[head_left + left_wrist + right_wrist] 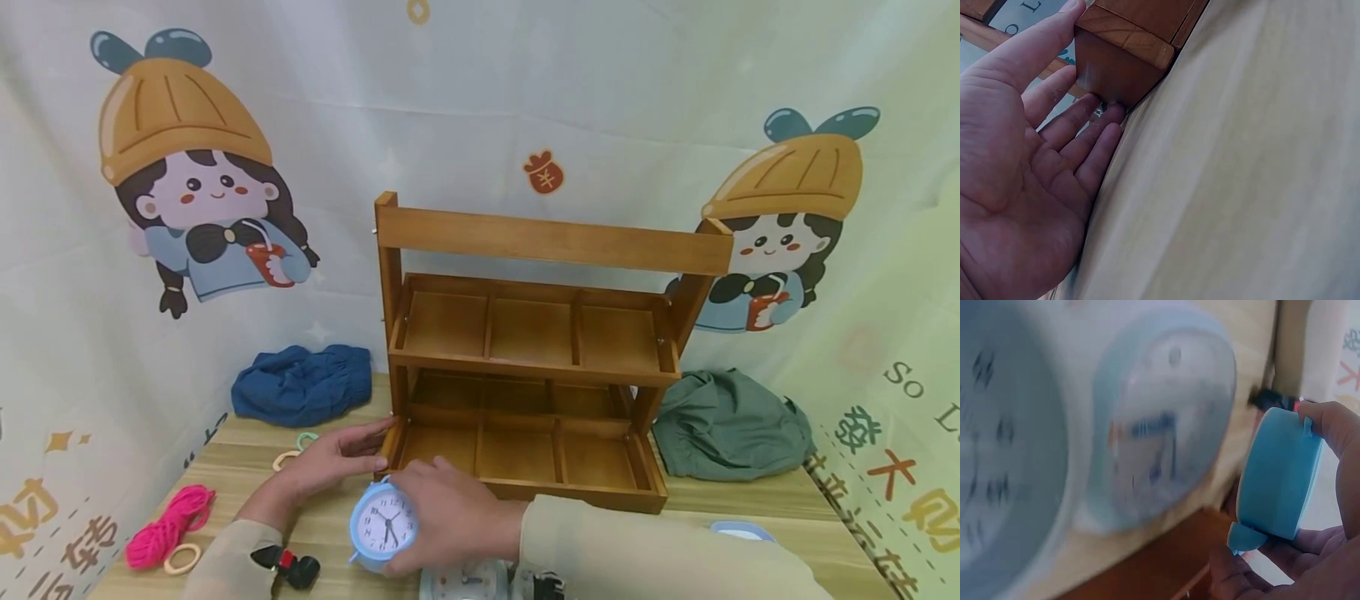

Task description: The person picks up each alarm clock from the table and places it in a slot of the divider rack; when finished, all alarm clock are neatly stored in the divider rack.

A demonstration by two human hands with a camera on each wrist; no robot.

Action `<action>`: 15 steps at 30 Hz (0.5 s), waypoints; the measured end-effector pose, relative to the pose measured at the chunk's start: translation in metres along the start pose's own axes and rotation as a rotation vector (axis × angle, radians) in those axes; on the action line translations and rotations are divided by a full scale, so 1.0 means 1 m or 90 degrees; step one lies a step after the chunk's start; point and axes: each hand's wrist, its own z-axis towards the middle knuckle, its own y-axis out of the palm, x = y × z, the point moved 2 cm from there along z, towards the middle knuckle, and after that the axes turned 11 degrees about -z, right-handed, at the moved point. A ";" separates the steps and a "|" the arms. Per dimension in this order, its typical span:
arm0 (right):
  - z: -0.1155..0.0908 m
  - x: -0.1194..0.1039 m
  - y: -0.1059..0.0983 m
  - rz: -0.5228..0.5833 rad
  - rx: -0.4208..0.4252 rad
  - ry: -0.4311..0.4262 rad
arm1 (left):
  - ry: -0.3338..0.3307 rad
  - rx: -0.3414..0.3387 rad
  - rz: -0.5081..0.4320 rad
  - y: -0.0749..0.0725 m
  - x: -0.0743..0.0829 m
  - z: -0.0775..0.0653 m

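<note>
A small round light-blue alarm clock (384, 525) is in my right hand (450, 512), which grips it by the rim just in front of the shelf's lower left corner. Its white dial faces up toward the head view. In the right wrist view, thumb and fingers hold the blue casing (1279, 472) from opposite sides. My left hand (330, 457) touches the lower left corner of a brown wooden two-tier shelf (525, 367). Seen from the left wrist, its thumb and extended fingers rest against the wooden corner (1122, 62). Both tiers have three bare compartments.
A pale squarish clock (1175, 425) stands below my right forearm, with a larger round clock (1004, 456) beside it. Blue cloth (300, 385) and green cloth (731, 425) flank the shelf. Pink yarn (171, 525) and wooden rings (182, 559) lie at left.
</note>
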 end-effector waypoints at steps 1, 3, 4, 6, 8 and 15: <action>0.000 0.003 -0.003 -0.010 0.010 0.002 | 0.001 0.001 0.001 0.000 0.001 0.000; 0.000 0.009 -0.009 -0.027 0.028 0.001 | -0.001 0.003 0.000 0.000 0.001 0.000; 0.000 0.013 -0.011 -0.035 0.036 0.002 | -0.001 0.003 -0.003 0.000 0.001 -0.001; -0.001 0.019 -0.015 -0.047 0.053 0.004 | -0.002 0.001 -0.009 -0.001 0.001 -0.001; 0.000 0.026 -0.018 -0.061 0.066 0.010 | -0.003 -0.003 -0.019 -0.001 0.000 0.000; 0.005 0.051 -0.025 -0.086 0.094 0.044 | -0.001 -0.002 -0.029 0.000 -0.003 0.002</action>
